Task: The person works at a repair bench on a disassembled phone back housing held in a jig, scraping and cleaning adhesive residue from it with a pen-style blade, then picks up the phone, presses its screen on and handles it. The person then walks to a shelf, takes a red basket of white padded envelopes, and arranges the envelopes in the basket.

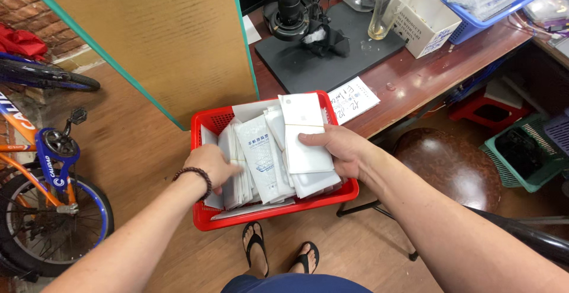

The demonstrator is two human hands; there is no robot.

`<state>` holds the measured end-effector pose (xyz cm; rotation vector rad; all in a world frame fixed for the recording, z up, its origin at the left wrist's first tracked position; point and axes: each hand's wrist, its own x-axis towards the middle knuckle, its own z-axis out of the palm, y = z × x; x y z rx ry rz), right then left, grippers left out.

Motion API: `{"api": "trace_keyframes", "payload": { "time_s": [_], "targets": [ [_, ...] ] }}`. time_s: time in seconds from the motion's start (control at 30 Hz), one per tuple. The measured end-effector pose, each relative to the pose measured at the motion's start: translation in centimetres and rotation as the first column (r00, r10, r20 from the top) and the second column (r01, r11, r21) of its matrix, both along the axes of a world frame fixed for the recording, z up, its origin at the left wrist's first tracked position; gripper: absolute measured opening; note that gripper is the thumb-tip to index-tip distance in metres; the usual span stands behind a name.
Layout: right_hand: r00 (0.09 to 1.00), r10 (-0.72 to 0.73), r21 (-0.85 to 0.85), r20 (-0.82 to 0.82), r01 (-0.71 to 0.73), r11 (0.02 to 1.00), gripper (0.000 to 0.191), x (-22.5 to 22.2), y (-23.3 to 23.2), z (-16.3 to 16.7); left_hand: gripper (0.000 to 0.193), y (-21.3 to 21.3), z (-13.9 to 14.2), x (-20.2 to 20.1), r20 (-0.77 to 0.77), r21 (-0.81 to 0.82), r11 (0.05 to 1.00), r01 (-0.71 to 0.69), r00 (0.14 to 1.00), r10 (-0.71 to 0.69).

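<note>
- My right hand (341, 151) grips a banded bundle (303, 133) of flat white packets, thumb across its face, fingers behind.
- The bundle stands upright in the right part of the red basket (207, 216), touching the packets beside it.
- My left hand (214, 165) is pressed down into the packs (237, 168) on the left side of the basket, fingers curled among them; I cannot tell whether it actually grasps one.
- A dark bead bracelet (194, 176) sits on the wrist just behind that hand.
- Between my two hands leans a white pouch (261, 159) with blue print.
- Beyond the hands, past the basket's far rim, a slip of paper (353, 99) lies on the wooden desk (427, 74).
- Further out on the desk stands a black microscope (289, 5) on a dark mat (320, 56).
- Under my right forearm is a brown stool (447, 165).
- Well left of my left arm stands a bicycle (47, 168).
- Below the basket, near me, are my feet in sandals (278, 254).
</note>
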<state>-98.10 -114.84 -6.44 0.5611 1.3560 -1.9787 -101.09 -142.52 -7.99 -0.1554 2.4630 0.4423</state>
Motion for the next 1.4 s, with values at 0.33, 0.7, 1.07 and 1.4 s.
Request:
{"api": "trace_keyframes", "payload": {
  "time_s": [0.33,0.7,1.07,1.4],
  "targets": [
    [1.000,-0.008,-0.036,-0.017,0.007,0.999,0.052,0.0,0.1,-0.1,0.058,0.2,2.1,1.3,-0.187,-0.183,0.979,0.086,0.975,-0.121],
    [0.998,-0.060,-0.037,-0.009,0.060,0.998,0.052,0.5,-0.2,0.0,0.040,-2.7,0.4,-0.5,-0.105,-0.069,0.982,0.176,0.977,-0.183],
    [0.994,-0.111,-0.004,0.006,0.111,0.994,0.052,1.3,0.9,0.1,0.070,1.1,-0.3,-0.9,-0.056,-0.151,0.976,0.157,0.984,-0.167],
    [0.991,-0.133,0.002,0.011,0.133,0.991,0.052,1.2,1.0,-0.3,0.056,-0.5,-0.9,-0.5,-0.139,-0.165,0.983,0.082,0.985,-0.105]
  ]
}}
